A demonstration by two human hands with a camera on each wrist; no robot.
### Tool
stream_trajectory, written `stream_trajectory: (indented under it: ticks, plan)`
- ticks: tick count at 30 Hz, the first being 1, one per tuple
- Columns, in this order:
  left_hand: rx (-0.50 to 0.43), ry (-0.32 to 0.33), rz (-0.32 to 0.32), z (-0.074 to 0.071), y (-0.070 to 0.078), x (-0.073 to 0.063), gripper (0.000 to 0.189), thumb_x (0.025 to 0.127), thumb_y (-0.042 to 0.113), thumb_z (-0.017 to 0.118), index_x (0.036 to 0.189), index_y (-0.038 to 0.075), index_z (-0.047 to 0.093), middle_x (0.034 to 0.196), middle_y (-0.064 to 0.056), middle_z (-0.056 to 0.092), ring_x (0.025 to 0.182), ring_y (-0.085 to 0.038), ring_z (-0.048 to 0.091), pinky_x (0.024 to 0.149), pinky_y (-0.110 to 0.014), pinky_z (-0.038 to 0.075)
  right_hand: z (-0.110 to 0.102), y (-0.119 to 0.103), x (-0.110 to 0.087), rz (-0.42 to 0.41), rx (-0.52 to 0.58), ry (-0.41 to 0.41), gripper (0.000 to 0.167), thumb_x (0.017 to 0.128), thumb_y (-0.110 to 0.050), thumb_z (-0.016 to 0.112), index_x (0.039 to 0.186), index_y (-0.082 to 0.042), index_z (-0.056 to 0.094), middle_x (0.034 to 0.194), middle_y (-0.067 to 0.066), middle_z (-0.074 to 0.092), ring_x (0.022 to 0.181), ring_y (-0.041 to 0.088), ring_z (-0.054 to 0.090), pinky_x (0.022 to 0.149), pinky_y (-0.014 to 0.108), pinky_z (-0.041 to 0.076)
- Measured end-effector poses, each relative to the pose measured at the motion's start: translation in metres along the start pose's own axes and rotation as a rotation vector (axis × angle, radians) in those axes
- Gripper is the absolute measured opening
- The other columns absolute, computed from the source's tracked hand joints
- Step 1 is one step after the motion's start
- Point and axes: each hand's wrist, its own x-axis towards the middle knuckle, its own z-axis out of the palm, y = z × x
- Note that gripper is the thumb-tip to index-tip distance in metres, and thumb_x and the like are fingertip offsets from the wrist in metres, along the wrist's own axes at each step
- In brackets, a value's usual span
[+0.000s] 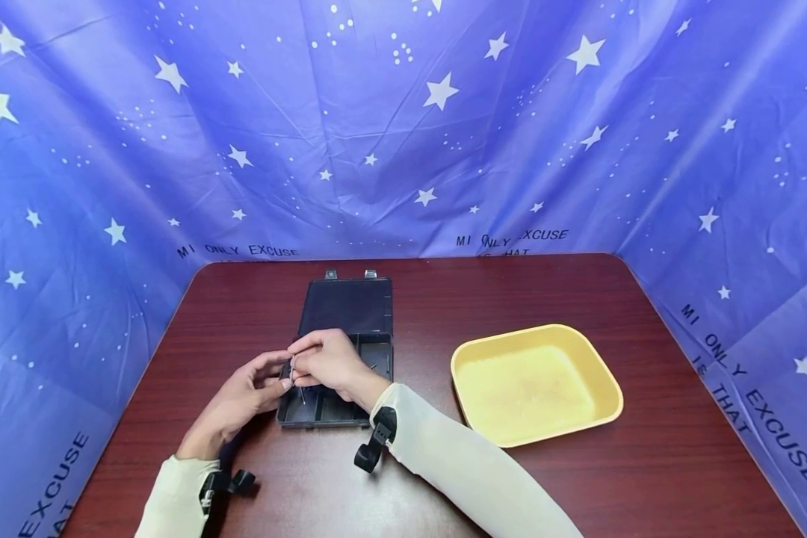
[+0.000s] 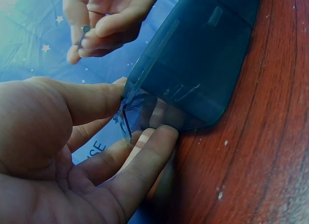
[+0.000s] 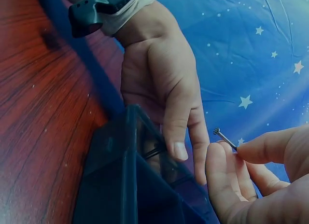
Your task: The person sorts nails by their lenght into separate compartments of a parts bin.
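Note:
A dark see-through compartment box [image 1: 375,350] lies open, its lid [image 1: 346,305] folded back. My left hand [image 1: 240,392] is at the box's left side. In the left wrist view its thumb and fingers grip the edge of the box [image 2: 207,64], with fingers showing through the plastic. My right hand [image 1: 332,362] is over the left compartments. Between thumb and fingertips it pinches a small metal screw [image 3: 224,138], head outward; the left wrist view shows the dark screw head [image 2: 86,29]. Where the hands meet in the head view, the fingertips hide part of the box.
To the right of the box stands a yellow plastic basin [image 1: 538,385]. Two latches [image 1: 370,274] stick out past the lid's far edge. The brown wooden table [image 1: 417,299] is enclosed by a blue star-patterned curtain [image 1: 403,134] at the back and sides.

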Motion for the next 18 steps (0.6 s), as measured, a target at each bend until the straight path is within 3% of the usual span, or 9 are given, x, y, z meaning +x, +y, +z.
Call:
stream_trajectory:
  ticks: [9, 18]
  plan:
    - [-0.006, 0.004, -0.014, 0.002, -0.001, 0.001, 0.060, 0.102, 0.007, 0.070, 0.155, 0.004, 0.043, 0.147, -0.027, 0.052, 0.108, -0.010, 0.069, 0.084, -0.035, 0.063, -0.007, 0.001, 0.000, -0.008, -0.035, 0.024, 0.028, 0.090, 0.012, 0.068, 0.118, 0.007, 0.073, 0.101, 0.022, 0.078, 0.067, 0.011, 0.069, 0.069, 0.028, 0.064]
    - [-0.008, -0.007, -0.010, 0.001, 0.002, 0.001, 0.060, 0.103, 0.007, 0.067, 0.157, 0.004, 0.041, 0.153, -0.033, 0.046, 0.109, -0.009, 0.067, 0.084, -0.034, 0.062, -0.015, -0.004, -0.002, -0.022, -0.013, 0.015, 0.027, 0.093, 0.006, 0.070, 0.120, 0.007, 0.071, 0.109, 0.031, 0.075, 0.068, 0.010, 0.069, 0.069, 0.028, 0.064]
